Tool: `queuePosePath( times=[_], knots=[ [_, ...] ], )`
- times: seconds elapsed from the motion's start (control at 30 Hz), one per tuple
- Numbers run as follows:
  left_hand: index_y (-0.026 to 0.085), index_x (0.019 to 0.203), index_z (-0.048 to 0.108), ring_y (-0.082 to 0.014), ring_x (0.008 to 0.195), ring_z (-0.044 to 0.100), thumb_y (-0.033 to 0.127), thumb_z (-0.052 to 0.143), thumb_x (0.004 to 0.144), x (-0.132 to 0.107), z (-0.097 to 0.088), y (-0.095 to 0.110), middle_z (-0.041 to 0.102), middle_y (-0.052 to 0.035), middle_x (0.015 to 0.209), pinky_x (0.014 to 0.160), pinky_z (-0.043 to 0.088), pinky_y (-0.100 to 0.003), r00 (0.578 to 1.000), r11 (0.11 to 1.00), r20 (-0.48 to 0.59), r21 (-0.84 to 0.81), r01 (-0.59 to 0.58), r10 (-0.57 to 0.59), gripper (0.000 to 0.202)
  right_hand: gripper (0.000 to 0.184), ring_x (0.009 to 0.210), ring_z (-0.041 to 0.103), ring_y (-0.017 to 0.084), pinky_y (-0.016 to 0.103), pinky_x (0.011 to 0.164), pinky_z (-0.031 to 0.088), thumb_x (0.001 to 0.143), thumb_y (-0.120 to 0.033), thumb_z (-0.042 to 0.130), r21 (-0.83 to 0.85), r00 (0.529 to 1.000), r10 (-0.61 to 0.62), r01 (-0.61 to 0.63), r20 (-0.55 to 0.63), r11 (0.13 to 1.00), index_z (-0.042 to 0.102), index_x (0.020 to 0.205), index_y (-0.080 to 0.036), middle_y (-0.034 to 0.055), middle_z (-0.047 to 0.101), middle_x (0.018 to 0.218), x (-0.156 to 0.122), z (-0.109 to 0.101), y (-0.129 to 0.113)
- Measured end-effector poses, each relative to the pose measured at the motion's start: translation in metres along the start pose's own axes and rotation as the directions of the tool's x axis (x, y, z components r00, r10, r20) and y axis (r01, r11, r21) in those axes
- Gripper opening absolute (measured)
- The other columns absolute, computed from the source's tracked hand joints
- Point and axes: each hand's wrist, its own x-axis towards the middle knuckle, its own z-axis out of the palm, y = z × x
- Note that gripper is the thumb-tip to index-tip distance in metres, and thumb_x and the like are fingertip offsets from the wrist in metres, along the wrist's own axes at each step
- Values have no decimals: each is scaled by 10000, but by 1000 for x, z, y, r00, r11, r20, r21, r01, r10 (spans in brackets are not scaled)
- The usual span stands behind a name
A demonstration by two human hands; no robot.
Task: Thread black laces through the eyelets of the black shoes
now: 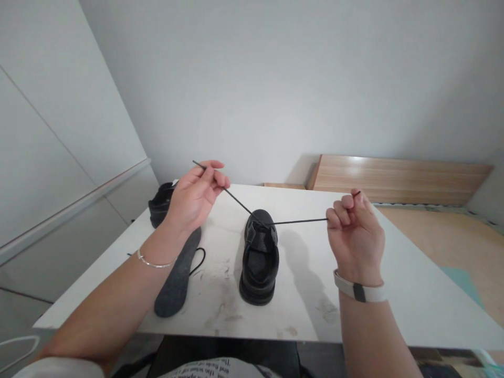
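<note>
A black shoe (259,258) stands on the white table (413,294), heel toward me. A thin black shoelace (299,221) runs out of its front eyelets in two taut strands. My left hand (196,195) pinches the left strand, raised above the table to the left of the shoe. My right hand (355,237) is closed on the right strand, held level to the right of the shoe. Both strands are pulled apart from the shoe.
A dark grey insole (178,276) lies left of the shoe, with a loose black lace (199,260) beside it. A second black shoe (161,204) sits at the table's far left corner. A wooden board (394,178) lies on the floor beyond the table.
</note>
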Motion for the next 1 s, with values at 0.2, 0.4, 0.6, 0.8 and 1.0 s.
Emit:
queuePosePath(
  times=[0.2, 0.4, 0.6, 0.8, 1.0],
  knots=[
    [159, 847, 570, -52, 437, 274, 285, 650, 922, -9, -65, -18, 444, 60, 562, 446, 276, -158, 991, 993, -121, 102, 66, -53, 167, 210, 486, 329, 32, 129, 402, 265, 746, -233, 808, -221, 973, -113, 68, -199, 973, 657, 871, -157, -56, 503, 645, -3, -79, 9],
    [148, 982, 707, -81, 551, 422, 327, 576, 958, -28, -73, -31, 549, -9, 732, 496, 328, -191, 999, 830, -26, 557, -6, 24, 223, 191, 559, 444, 45, 153, 445, 312, 758, -282, 804, -393, 977, -155, 87, -144, 916, 693, 875, -181, -7, 599, 765, -11, -99, 25],
    [202, 1144, 701, -157, 840, 650, 229, 520, 977, -42, -35, -28, 704, -37, 903, 812, 485, -282, 910, 501, 387, 823, -268, -148, 247, 276, 623, 628, 136, 296, 605, 549, 884, -407, 664, -753, 942, 275, -37, 193, 657, 670, 1042, -181, 47, 705, 812, -32, -71, 42],
    [172, 926, 705, -176, 870, 669, 165, 559, 963, -48, -22, -49, 731, -40, 924, 816, 491, -276, 847, 346, 465, 863, -368, -257, 151, 164, 788, 683, 192, 329, 717, 561, 929, -324, 573, -909, 907, 260, 233, 332, 346, 674, 915, -196, 62, 718, 891, -39, -53, 63],
    [157, 947, 710, -196, 898, 653, 154, 552, 963, -49, -17, -56, 719, -66, 936, 841, 498, -307, 829, 251, 478, 874, -415, -292, 159, 140, 817, 637, 194, 319, 725, 506, 936, -169, 518, -881, 840, 264, 444, 474, 165, 654, 915, -196, 62, 679, 919, -36, -41, 69]
  ],
)
